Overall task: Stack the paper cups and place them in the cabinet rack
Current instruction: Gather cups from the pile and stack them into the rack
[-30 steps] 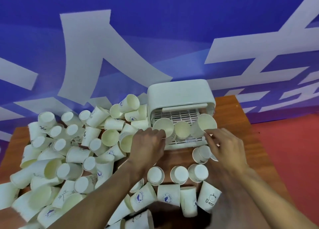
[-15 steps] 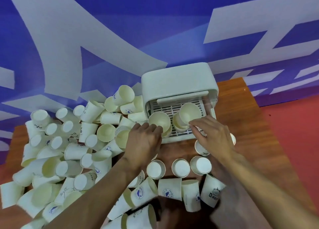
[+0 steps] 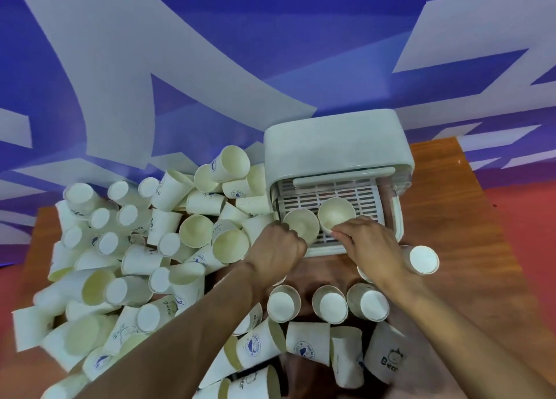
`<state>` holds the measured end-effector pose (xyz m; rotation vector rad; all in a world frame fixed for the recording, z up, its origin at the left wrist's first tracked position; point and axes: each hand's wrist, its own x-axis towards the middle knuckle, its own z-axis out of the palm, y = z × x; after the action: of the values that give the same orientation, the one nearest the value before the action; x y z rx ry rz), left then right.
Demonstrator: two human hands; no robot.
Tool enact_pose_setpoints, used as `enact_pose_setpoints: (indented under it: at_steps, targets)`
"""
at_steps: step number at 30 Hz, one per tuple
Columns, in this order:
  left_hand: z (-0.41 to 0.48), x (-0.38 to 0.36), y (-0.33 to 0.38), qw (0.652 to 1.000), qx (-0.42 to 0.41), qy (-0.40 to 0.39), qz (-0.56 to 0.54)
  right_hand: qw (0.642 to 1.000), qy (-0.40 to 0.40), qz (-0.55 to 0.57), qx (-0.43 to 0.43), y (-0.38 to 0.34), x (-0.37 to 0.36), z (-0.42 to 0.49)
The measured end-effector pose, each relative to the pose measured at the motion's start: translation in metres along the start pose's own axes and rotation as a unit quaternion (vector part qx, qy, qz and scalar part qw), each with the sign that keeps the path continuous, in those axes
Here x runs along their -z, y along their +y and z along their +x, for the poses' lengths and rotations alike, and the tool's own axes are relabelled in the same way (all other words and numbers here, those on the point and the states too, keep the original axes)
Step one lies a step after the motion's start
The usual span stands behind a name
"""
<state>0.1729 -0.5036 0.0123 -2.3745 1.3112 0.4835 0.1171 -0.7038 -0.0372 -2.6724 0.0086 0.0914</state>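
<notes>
A white cabinet (image 3: 334,139) stands open at the back of the table, its slotted rack (image 3: 355,195) showing. Two cup stacks rest mouth-up on the rack's front. My left hand (image 3: 275,249) grips the left cup stack (image 3: 301,225) at its near side. My right hand (image 3: 371,245) pinches the rim of the right cup stack (image 3: 335,212). A big heap of loose paper cups (image 3: 144,248) covers the table's left half.
Three upside-down cups (image 3: 328,303) stand in a row just below my hands, with several lying cups (image 3: 310,343) nearer me. One cup (image 3: 422,260) lies to the right of my right hand. The wooden table (image 3: 469,248) ends at a blue wall behind.
My right hand carried its cup stack leftward and set it deeper on the rack beside the left stack. The three mouths seen earlier are now two. The camera tilted down.
</notes>
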Motion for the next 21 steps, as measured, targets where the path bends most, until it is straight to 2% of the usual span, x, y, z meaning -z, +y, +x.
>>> enact_pose_setpoints:
  at_steps: [8, 13, 21]
  targets:
    - [0.006, 0.007, -0.016, 0.999, 0.032, 0.017, 0.003, 0.999, -0.024, 0.025, -0.034, -0.004, 0.0, 0.004]
    - [0.0, 0.003, -0.016, 0.999, 0.02, 0.032, 0.008, 0.997, -0.024, 0.036, -0.056, -0.007, 0.004, 0.002]
    - [0.0, -0.003, -0.014, 0.999, 0.024, 0.046, 0.003, 0.998, -0.018, -0.004, -0.055, -0.013, 0.005, -0.001]
